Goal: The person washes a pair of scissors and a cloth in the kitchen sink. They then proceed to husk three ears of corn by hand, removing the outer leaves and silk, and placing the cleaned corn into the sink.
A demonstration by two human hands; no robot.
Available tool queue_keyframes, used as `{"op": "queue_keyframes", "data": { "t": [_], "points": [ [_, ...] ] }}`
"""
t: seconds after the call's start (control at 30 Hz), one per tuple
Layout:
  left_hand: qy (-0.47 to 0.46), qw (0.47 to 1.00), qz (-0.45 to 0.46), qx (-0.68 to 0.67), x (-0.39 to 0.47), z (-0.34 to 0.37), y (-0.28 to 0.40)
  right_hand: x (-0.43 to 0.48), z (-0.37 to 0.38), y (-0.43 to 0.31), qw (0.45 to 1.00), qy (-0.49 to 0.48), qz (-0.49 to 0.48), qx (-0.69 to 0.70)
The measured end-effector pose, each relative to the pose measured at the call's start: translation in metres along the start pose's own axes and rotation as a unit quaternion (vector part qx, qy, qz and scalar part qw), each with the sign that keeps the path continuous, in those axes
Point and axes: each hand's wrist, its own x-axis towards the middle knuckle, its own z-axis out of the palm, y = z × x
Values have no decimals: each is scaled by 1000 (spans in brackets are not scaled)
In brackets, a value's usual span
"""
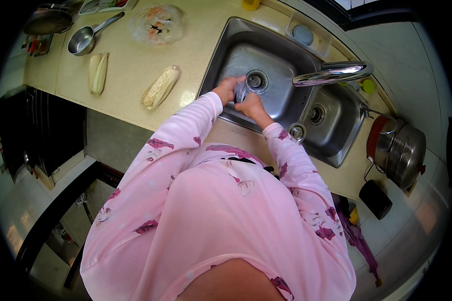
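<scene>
Both of my hands are over the larger stainless steel sink basin, near its front left side. Between them is a small, translucent, shiny object, too blurred to tell whether it is glass or plastic. My left hand grips it from the left, and my right hand from the front right. The round drain strainer lies just beyond it. On the counter to the left rest a partly husked ear of corn and another ear still wrapped in its husk.
A chrome faucet reaches over the basin from the right. Beside it is a smaller sink basin. A steel saucepan and a clear plastic bag of scraps sit on the counter. A large metal pot stands far right.
</scene>
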Motion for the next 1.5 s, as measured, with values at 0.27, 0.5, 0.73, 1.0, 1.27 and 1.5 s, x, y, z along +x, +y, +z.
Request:
{"op": "queue_keyframes", "data": {
  "t": [0.27, 0.5, 0.73, 1.0, 1.27, 1.5],
  "points": [
    [133, 987, 78, -43, 14, -5, -26, -13, 18, 13, 943, 179, -140, -245],
    [121, 992, 23, -2, -5, -1, -14, -23, 28, 15, 946, 200, -170, -189],
    [-194, 933, 173, 250, -63, -10, 4, -26, -23, 37, 778, -194, 51, 595],
    [-170, 399, 586, 684, -110, 5, 9, -40, -26, 47, 583, -479, 104, 647],
    [-182, 400, 524, 730, -107, 0, 5, -56, -32, 21, 858, -300, 38, 415],
    [-143, 412, 486, 757, -88, -4, 5, -40, -24, 7, 983, -117, -59, 127]
  ]
}}
